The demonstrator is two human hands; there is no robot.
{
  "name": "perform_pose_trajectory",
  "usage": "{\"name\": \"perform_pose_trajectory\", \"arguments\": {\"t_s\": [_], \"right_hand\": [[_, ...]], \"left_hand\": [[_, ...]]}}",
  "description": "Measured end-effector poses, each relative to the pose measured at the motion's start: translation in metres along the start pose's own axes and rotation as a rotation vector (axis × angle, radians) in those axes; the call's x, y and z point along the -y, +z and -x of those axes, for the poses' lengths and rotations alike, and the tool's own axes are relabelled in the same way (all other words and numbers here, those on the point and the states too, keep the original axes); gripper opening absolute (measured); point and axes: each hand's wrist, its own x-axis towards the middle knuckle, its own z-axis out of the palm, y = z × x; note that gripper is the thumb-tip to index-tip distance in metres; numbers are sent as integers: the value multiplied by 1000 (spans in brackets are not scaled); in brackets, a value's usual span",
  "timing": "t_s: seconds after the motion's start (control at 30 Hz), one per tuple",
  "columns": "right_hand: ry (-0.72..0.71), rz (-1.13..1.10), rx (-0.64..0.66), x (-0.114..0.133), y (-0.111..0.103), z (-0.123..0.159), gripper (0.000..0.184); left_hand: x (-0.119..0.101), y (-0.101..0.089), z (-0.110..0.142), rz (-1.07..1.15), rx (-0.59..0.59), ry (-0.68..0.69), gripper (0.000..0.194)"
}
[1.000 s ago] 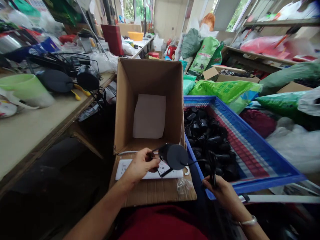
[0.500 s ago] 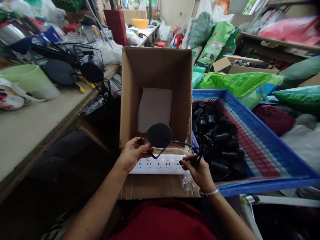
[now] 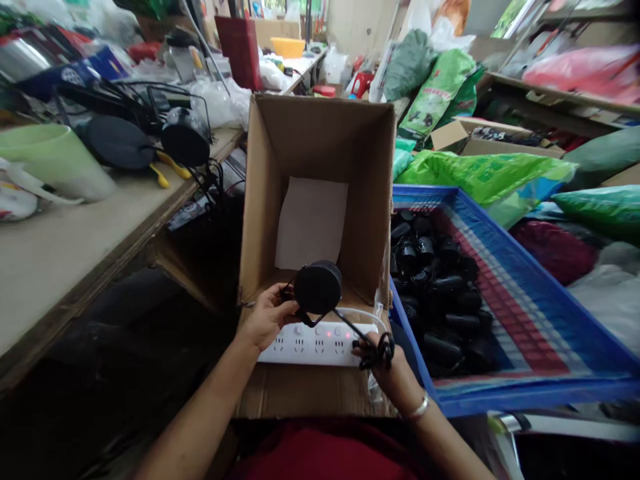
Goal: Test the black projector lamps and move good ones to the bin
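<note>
My left hand (image 3: pixel 273 317) is closed on the thin bracket of a round black device (image 3: pixel 318 288), which looks like a small lamp. Its flat dark disc faces me, above the far edge of a white power strip (image 3: pixel 295 355). A black cord (image 3: pixel 350 325) runs from the device to my right hand (image 3: pixel 391 373). That hand grips the looped, bundled cord at the strip's right end. A small dark part, perhaps the plug, shows at its fingertips; whether it touches a socket I cannot tell. Red lights glow on the strip.
Behind the strip an open cardboard box (image 3: pixel 320 127) lies with its mouth toward me, a pale sheet (image 3: pixel 313 223) inside. At right, a blue crate (image 3: pixel 500 247) holds several black cylindrical devices (image 3: pixel 445 293). A workbench (image 3: pixel 60 267) at left carries a green jug (image 3: pixel 55 160) and similar black devices.
My right hand has come left from the crate to the strip's right end, bringing the cord bundle. The black device has shifted slightly left, still in my left hand. The view has turned slightly.
</note>
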Motion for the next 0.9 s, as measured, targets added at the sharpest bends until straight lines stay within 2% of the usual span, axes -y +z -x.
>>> {"name": "perform_pose_trajectory", "arguments": {"t_s": [0.2, 0.43, 0.63, 0.83, 0.9], "right_hand": [[-23, -20, 22, 2, 4, -1, 9], [100, -206, -113, -7, 18, -3, 10], [161, -188, -175, -17, 27, -3, 18], [51, -36, -38, -27, 20, -4, 18], [35, 8, -28, -27, 17, -5, 19]], "left_hand": [[7, -5, -16, 31, -7, 70, 48], [0, -2, -17, 28, -62, 144, 47], [-4, -4, -13, 9, -148, 193, 46], [-9, -2, -6, -15, -170, 204, 44], [-10, -1, -5, -13, -172, 209, 44]]}}
